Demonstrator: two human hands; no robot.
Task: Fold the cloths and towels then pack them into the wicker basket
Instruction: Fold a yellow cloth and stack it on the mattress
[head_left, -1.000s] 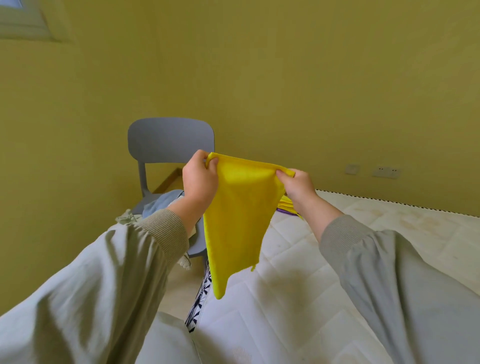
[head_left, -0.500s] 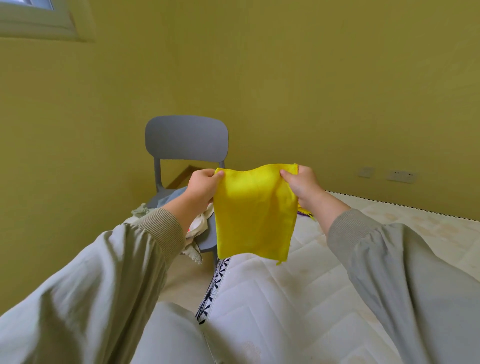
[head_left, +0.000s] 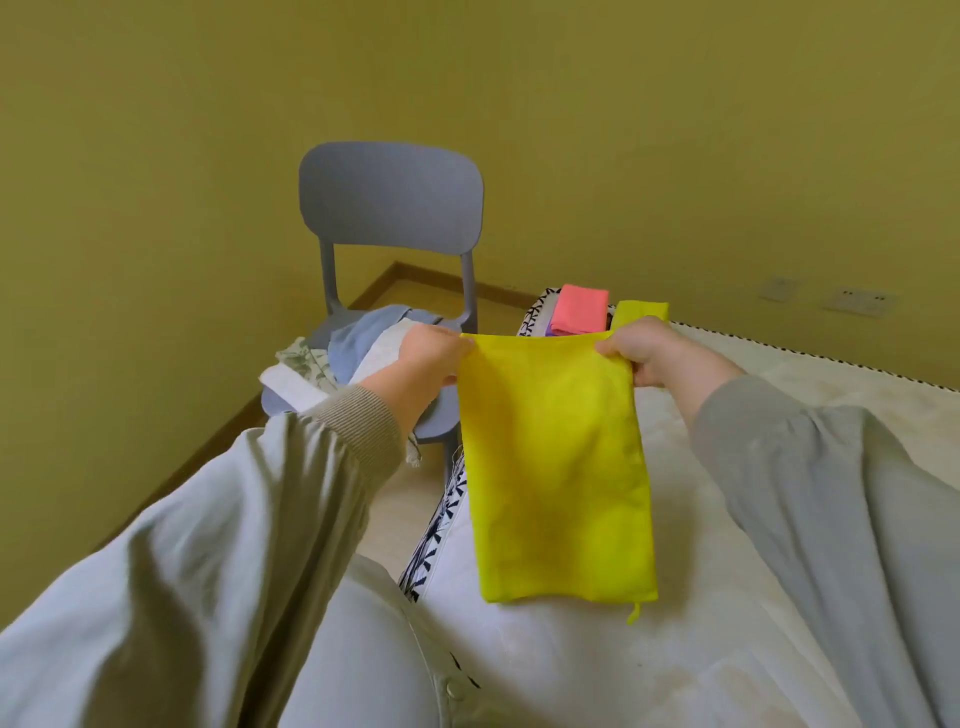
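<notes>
A yellow cloth (head_left: 558, 467), folded into a long rectangle, hangs down over the white mattress (head_left: 779, 415), its lower edge at the mattress surface. My left hand (head_left: 428, 356) pinches its top left corner and my right hand (head_left: 657, 356) pinches its top right corner. Behind the cloth, at the mattress's far corner, lie a folded pink cloth (head_left: 579, 309) and a folded yellow cloth (head_left: 641, 312). A purple edge shows under the pink one. No wicker basket is in view.
A grey plastic chair (head_left: 389, 208) stands by the wall left of the mattress, its seat heaped with unfolded cloths (head_left: 358, 345) in blue, white and a leafy print. Yellow walls close the corner behind. Bare floor lies between chair and mattress.
The hanging cloth went from a pointed, uneven drape to a flat rectangle. Both hands lowered it toward the mattress, and the folded pink and yellow cloths behind came into view.
</notes>
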